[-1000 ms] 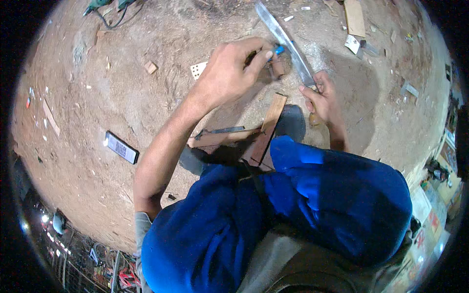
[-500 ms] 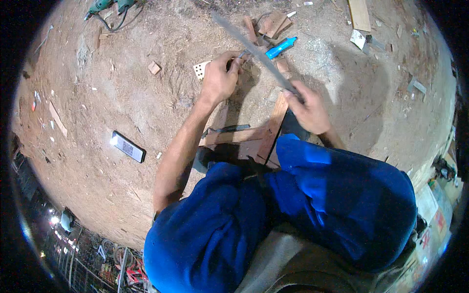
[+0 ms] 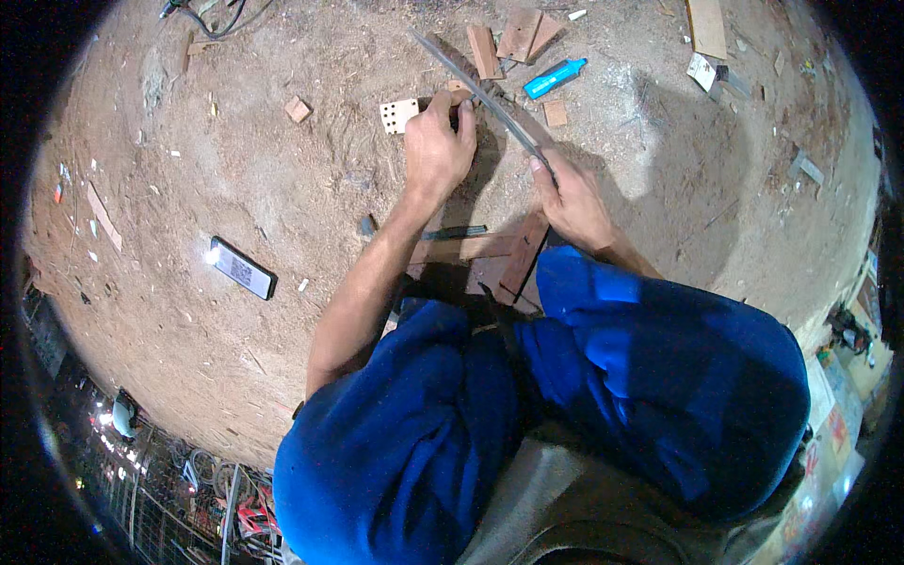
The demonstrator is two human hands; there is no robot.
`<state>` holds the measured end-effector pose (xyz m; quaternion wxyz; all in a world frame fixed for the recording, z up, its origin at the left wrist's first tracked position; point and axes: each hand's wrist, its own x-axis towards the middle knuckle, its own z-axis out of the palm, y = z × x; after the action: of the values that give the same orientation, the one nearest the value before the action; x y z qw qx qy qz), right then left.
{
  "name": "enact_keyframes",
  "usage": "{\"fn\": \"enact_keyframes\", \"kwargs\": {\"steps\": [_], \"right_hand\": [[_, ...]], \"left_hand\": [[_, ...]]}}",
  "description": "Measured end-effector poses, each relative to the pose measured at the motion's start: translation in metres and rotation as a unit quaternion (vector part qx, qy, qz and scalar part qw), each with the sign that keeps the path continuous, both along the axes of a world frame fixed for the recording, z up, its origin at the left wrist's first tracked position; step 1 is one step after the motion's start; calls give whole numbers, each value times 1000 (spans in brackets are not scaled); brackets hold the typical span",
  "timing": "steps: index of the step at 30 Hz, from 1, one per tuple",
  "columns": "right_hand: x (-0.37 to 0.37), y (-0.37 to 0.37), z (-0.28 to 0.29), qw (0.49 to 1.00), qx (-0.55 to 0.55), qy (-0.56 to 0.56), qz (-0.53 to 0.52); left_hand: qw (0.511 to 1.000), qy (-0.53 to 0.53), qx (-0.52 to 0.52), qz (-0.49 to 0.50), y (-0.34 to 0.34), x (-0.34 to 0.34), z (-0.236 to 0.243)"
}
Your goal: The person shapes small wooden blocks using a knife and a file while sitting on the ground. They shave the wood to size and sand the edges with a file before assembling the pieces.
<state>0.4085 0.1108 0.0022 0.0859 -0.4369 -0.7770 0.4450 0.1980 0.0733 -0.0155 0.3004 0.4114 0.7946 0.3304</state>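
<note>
The blue marker (image 3: 556, 79) is now lying on the ground (image 3: 235, 179), while a second ago it was sitting in the left hand (image 3: 438, 151); that hand is now staying farther left, and the long blade (image 3: 485, 102) is slanting more sharply toward the upper left. The right hand (image 3: 576, 205) is closing around the blade's grip end, its thumb lying along the near side. The blade is hanging over the ground in front of the knees, between the two hands, its tip pointing away from the person. The left hand is curling its thumb and forefinger toward each other just beside the blade; I cannot tell whether they are pinching anything.

For good handling, the right hand should be keeping a firm grip and a steady blade angle, and the left fingertips should be staying behind the edge and out of its path, with any stroke running away from the knees.

The right hand's fingers are covering the handle, and the blade is hiding whatever is lying behind it by the left fingertips. Which side is carrying the sharp edge is hard to make out. The left forearm is partly covering the wooden strips (image 3: 524, 252) near the feet, and the upper rim is cutting off the tool at the end of the dark cord (image 3: 221, 33).
</note>
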Motion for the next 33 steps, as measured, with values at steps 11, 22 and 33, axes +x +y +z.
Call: {"fn": "enact_keyframes", "kwargs": {"steps": [11,22,33], "right_hand": [[-11,1,10,998,-56,-23,-27],[21,-10,11,997,-52,-46,-18],[-1,-20,-4,992,-96,-75,-29]], "left_hand": [[993,104,28,-38,0,-5,-9],[995,96,-2,-18,8,-13,-13],[988,139,42,-58,-2,-12,-19]]}}
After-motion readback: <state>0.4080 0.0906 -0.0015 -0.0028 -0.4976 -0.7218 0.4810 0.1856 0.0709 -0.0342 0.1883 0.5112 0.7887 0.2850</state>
